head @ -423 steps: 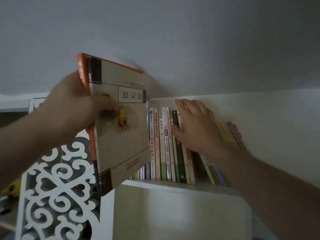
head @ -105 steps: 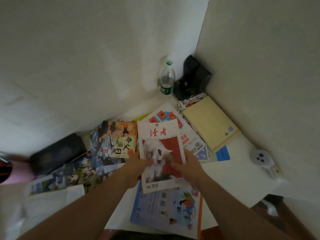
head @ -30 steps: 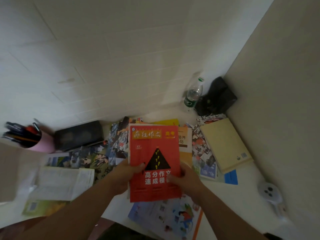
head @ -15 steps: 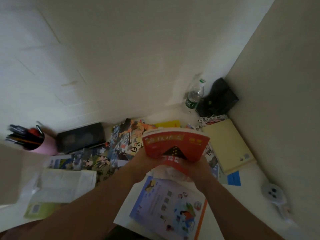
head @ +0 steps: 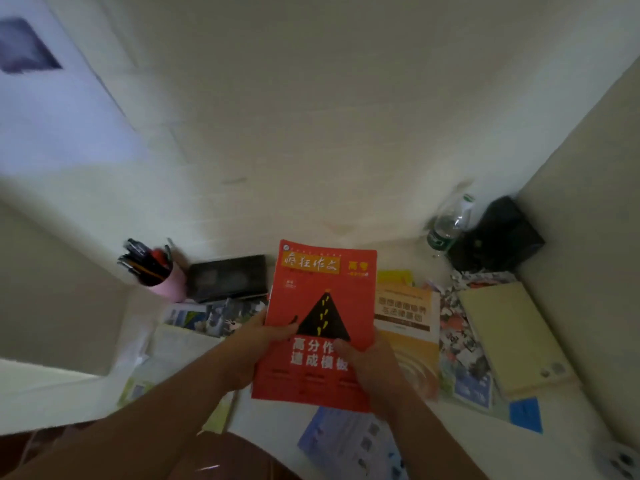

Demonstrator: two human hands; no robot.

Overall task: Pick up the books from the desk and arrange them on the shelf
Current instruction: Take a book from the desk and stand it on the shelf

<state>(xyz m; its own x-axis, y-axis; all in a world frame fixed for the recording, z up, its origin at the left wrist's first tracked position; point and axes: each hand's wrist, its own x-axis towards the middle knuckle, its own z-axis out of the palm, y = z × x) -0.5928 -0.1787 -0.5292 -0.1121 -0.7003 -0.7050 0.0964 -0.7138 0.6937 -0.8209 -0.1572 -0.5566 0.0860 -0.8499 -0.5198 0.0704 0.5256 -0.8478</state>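
A red book (head: 322,306) with a black triangle on its cover is held above the desk, cover facing me. My left hand (head: 258,344) grips its left edge and my right hand (head: 367,365) grips its lower right part. Under and around it on the white desk (head: 460,424) lie more books: an orange one (head: 408,327), a pale yellow one (head: 509,337), a light blue one (head: 349,441) near me, and illustrated magazines (head: 214,317) to the left. The shelf is out of view.
A pink pen cup (head: 162,278) and a black case (head: 228,277) stand at the back left. A plastic bottle (head: 448,225) and a black bag (head: 498,237) sit in the back right corner against the walls. A small blue note (head: 526,414) lies front right.
The red book was tipped edge-on half a second ago; now it is raised with its cover facing me. The view has swung left and upward.
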